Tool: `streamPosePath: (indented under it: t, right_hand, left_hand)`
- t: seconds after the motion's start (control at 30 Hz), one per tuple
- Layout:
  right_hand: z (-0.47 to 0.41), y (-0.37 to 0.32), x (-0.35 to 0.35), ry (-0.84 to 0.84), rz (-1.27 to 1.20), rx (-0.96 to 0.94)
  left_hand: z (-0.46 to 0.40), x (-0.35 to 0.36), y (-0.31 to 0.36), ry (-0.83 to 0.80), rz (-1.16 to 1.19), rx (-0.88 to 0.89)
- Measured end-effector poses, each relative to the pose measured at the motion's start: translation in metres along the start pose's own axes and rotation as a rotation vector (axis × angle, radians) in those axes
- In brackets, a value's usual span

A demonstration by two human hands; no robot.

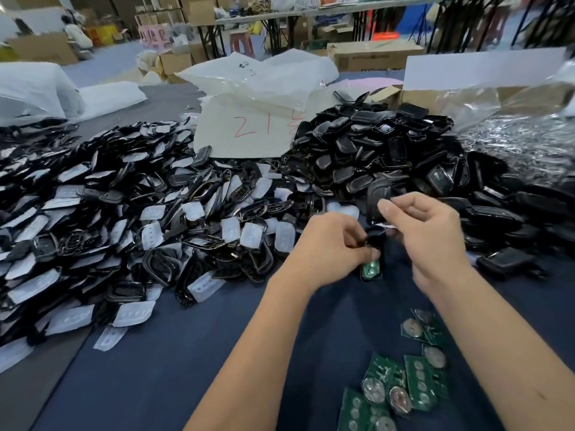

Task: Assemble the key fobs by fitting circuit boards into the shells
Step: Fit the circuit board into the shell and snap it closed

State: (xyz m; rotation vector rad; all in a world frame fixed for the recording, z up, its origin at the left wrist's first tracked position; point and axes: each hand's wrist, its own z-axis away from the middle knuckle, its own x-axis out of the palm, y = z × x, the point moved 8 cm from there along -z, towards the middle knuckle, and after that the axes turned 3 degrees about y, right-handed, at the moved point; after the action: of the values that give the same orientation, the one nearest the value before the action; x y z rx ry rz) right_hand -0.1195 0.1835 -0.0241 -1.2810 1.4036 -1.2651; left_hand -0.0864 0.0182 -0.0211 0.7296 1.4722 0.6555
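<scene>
My left hand [331,244] grips a black key fob shell [371,265] with a green circuit board showing in its lower end. Just to its right, my right hand [426,231] pinches a second black shell piece [378,197] between thumb and fingers, held a little above the first. Several loose green circuit boards with coin cells [401,381] lie on the dark blue cloth in front of me, at the lower right.
A wide heap of black frames and white rubber pads [140,219] covers the left. A pile of black shell halves [373,144] rises behind my hands. White sheet marked in red [249,129], plastic bags [513,132] and cardboard boxes stand beyond.
</scene>
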Motion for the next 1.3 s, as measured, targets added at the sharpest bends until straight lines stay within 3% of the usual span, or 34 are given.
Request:
streamPosePath:
  t: [0.2, 0.27, 0.4, 0.53, 0.7, 0.93, 1.13, 1.3]
  right_hand:
    - [0.013, 0.000, -0.005, -0.059, -0.075, 0.032]
    - [0.017, 0.000, 0.000, -0.067, -0.065, 0.029]
    - [0.022, -0.003, 0.006, -0.095, -0.114, 0.047]
    - [0.024, -0.003, 0.007, -0.113, -0.178, 0.087]
    - [0.027, 0.000, 0.012, -0.124, -0.484, 0.227]
    - [0.027, -0.001, 0.013, -0.091, -0.696, 0.294]
    - [0.026, 0.002, 0.013, -0.087, -0.692, 0.323]
    - [0.026, 0.002, 0.014, -0.107, -0.716, 0.347]
  left_hand:
    - [0.003, -0.026, -0.002, 0.335, -0.142, 0.049]
    - [0.004, -0.029, 0.000, 0.380, -0.088, 0.061]
    - [0.003, -0.014, 0.002, 0.259, 0.513, 0.023]
    - [0.003, -0.008, 0.002, 0.215, 0.690, -0.022]
    - [0.003, -0.002, 0.003, 0.113, 0.742, -0.052]
    - [0.002, 0.002, 0.011, 0.024, 0.742, -0.028]
    - [0.002, -0.003, 0.016, 0.107, 0.680, 0.028]
    - [0.001, 0.001, 0.015, 0.062, 0.761, 0.000]
